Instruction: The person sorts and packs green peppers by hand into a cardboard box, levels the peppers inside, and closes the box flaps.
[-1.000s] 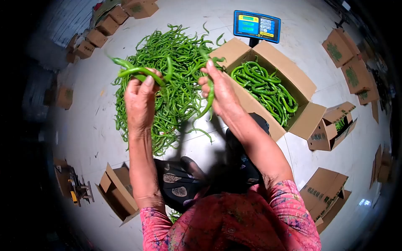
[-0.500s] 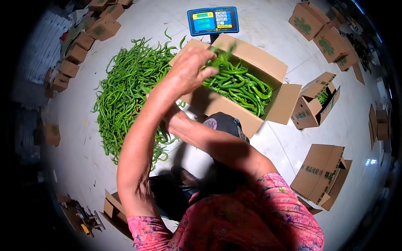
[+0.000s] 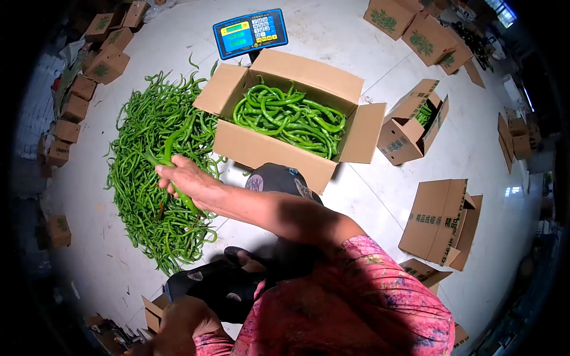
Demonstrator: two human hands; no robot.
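Observation:
My right hand (image 3: 187,181) is closed round a few long green peppers (image 3: 170,145), which stick out above and below the fingers. It is over a big heap of green peppers (image 3: 142,118) on the floor. To the right of the heap, an open cardboard box (image 3: 255,145) holds many green peppers (image 3: 291,121), its flaps folded outward. Only my left arm (image 3: 190,314) shows at the bottom left, bent downward; my left hand is out of view.
A blue-framed scale display (image 3: 250,32) stands behind the box. At the right are a smaller open box with peppers (image 3: 398,142) and another carton (image 3: 433,219). More cartons (image 3: 110,65) line the left side, and others (image 3: 421,38) stand at the back right. My knees are below the box.
My left hand has gone from over the box to out of view at the lower left. My right hand now shows over the heap with peppers. The view has shifted, moving box and heap leftward.

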